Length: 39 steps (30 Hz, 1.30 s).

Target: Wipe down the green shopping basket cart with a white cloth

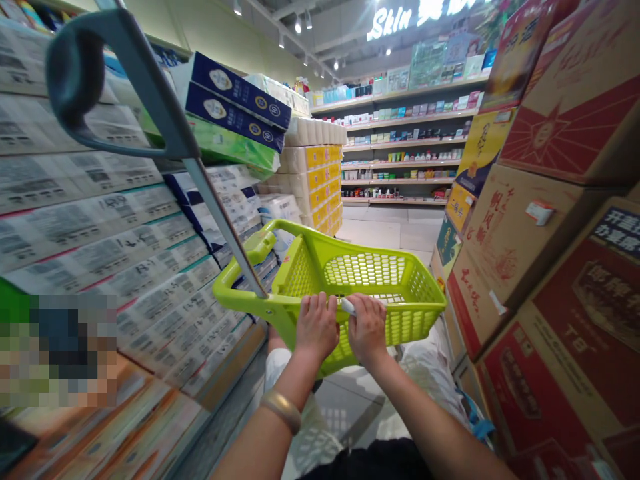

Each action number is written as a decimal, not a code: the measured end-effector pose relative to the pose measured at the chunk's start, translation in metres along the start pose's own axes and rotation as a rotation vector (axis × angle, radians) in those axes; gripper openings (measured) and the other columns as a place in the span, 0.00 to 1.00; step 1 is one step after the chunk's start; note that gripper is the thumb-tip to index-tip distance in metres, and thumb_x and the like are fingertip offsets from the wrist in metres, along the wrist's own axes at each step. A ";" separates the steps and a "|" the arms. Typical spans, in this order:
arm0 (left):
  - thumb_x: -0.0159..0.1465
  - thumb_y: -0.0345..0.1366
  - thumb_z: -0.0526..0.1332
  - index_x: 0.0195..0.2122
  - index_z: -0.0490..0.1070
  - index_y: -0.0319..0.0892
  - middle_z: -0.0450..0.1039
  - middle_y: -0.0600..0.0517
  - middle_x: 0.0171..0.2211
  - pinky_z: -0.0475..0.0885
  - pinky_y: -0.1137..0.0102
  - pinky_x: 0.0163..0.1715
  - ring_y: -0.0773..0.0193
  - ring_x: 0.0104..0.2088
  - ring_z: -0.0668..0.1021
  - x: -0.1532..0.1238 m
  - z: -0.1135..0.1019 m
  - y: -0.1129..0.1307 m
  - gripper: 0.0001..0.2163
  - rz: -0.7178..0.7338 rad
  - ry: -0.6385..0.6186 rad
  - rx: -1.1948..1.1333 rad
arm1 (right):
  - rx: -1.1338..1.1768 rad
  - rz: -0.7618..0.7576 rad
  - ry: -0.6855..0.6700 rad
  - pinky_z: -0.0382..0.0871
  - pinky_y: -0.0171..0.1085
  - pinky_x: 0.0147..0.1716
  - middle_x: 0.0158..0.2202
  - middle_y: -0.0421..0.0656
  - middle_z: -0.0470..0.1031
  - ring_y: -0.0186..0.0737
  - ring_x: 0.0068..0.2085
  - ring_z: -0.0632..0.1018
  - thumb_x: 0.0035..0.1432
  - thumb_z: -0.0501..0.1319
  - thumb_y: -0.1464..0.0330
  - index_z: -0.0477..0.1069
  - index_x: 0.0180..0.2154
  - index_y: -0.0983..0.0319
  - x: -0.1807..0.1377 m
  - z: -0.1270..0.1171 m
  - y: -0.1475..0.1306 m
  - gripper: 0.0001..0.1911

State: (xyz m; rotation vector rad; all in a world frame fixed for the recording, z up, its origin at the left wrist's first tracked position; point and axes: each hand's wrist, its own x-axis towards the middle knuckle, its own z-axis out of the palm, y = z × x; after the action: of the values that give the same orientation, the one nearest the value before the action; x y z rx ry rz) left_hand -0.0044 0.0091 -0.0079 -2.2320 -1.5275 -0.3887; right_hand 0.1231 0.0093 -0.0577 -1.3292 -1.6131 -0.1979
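A lime-green plastic shopping basket (pixel 390 280) stands tilted in front of me in a store aisle, its inside holding nothing I can see. My left hand (pixel 316 327) is closed over the basket's near rim. My right hand (pixel 367 328) grips the same rim beside it, with a small white object (pixel 347 306) pinched between the two hands. A grey pull handle (pixel 120 87) on a metal rod rises from the basket's left side toward the upper left. A bangle (pixel 281 408) sits on my left wrist.
Stacked tissue packs (pixel 100 233) fill the shelves on the left. Tall piles of red and brown cartons (pixel 550 233) wall the right. Toilet-paper packs (pixel 315 173) stand ahead on the left, and stocked shelves (pixel 405 147) lie at the aisle's far end.
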 end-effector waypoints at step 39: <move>0.56 0.35 0.58 0.49 0.67 0.38 0.68 0.42 0.43 0.58 0.55 0.54 0.50 0.45 0.68 0.003 -0.004 0.000 0.18 0.002 -0.055 0.017 | -0.035 -0.013 -0.028 0.54 0.42 0.52 0.45 0.44 0.74 0.44 0.48 0.69 0.58 0.52 0.76 0.69 0.46 0.59 0.002 -0.006 0.009 0.15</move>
State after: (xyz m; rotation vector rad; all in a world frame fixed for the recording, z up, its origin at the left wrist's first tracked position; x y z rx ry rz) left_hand -0.0034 0.0096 -0.0032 -2.2480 -1.5500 -0.3153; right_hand 0.1342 0.0100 -0.0577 -1.3538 -1.6494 -0.2170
